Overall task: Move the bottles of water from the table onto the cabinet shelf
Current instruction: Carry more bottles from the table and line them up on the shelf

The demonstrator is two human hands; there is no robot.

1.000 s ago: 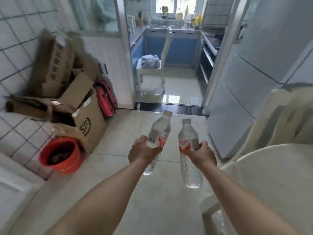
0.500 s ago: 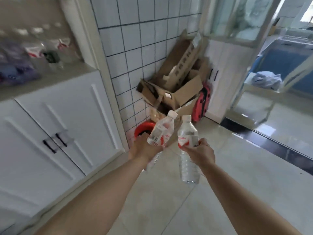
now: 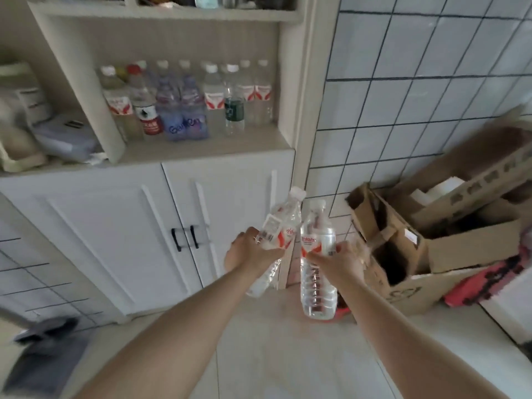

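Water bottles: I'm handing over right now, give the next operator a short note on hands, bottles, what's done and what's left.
Left hand grips one water bottle, tilted to the right. Right hand grips a second water bottle, roughly upright. Both are held low in front of the white cabinet doors.
Done: a row of bottles already stands on the cabinet shelf.
Left: raise both and set them on that shelf; free room shows along its front edge.

View has swung left: the cabinet shelf (image 3: 201,146) with its row of bottles now fills the upper left of the frame; cardboard boxes (image 3: 431,240) have shifted to the right edge.
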